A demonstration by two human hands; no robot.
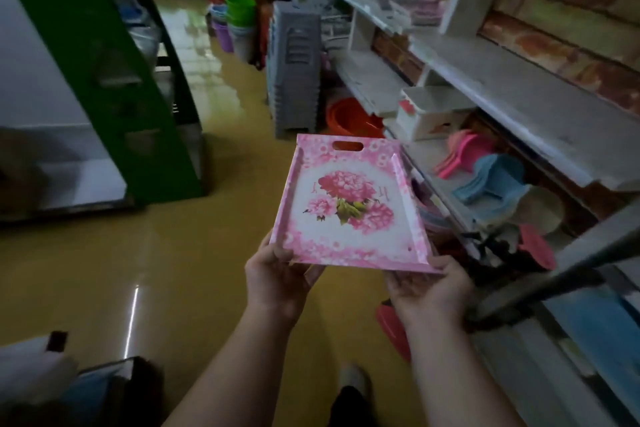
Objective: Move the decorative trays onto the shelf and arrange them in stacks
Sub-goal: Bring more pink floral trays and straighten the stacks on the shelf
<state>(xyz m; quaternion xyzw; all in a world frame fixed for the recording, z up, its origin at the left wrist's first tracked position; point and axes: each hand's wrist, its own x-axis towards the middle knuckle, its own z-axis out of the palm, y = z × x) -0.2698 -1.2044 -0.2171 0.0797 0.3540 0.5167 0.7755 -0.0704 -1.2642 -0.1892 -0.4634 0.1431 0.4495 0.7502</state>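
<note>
A pink decorative tray printed with pink flowers and a cut-out handle at its far end is held flat over the floor, in the middle of the head view. My left hand grips its near left corner. My right hand holds its near right corner from below. The white shelf unit runs along the right, its boards just beyond the tray's right edge.
On the lower shelf lie pink and blue plastic scoops and a white box. Grey stacked stools, an orange basin and coloured buckets stand on the yellow floor ahead. A green rack is on the left.
</note>
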